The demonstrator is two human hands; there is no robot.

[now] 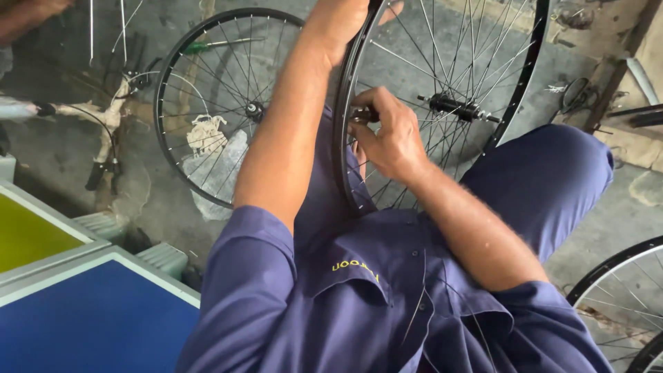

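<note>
1. Gripping the black-rimmed spoked bicycle wheel point(442, 83) at its top edge, the left hand point(338, 24) is closed around the rim; fingertips are cut off by the frame edge.
2. Right hand point(387, 135) is closed around a small dark metal tool point(362, 115), held against the spokes just inside the rim. Tool tip is too small to read.
3. Wheel stands upright between the knees of the person's blue trousers point(545, 179), with its silver-and-black hub axle point(456, 107) just right of the right hand.
4. Doing this well, as a judgement: keep the left-hand grip firm so the rim does not wobble, seat the tool squarely before turning, work in small turns, keep the wrist clear of neighbouring spokes.
5. Risk, as a judgement: the tool could slip off or the wheel could roll against the legs if the upper grip loosens.
6. Floor point(62, 145) is grey, stained concrete, rough and patchy.
7. Second black spoked wheel point(214, 103) lies on that floor to the left, with a crumpled pale rag point(207, 135) under its spokes.
8. Dark-gripped handlebars point(103, 166) sit further left.
9. Blue panel point(90, 318) and yellow-green panel point(27, 235), both pale-framed, fill the lower left.
10. Part of another wheel point(621, 304) shows at lower right.
</note>
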